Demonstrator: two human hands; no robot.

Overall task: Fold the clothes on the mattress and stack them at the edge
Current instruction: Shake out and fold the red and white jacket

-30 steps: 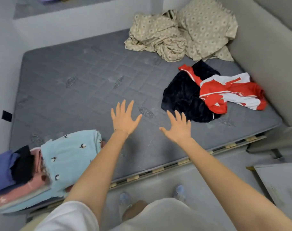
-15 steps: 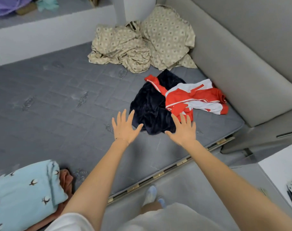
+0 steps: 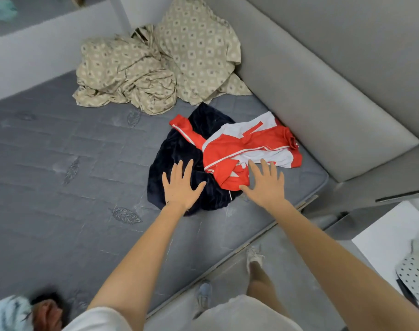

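I can barely read the folded stack (image 3: 10, 314): it is blurred and cut off at the near edge of the quilted grey mattress (image 3: 60, 175). At the mattress's right end a plush navy garment (image 3: 175, 149) lies crumpled, half buried under a slick red-and-white jersey (image 3: 242, 144). My left hand (image 3: 181, 187) spreads wide over the navy pile and my right hand (image 3: 265, 185) over the jersey, both holding nothing; whether they touch I cannot tell.

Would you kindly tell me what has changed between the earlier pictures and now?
Both hands moved forward off the bare mattress: the left hand now lies over the dark garment, the right hand over the red and white jacket, fingers spread, gripping nothing. Both garments and the beige bedding stayed put.
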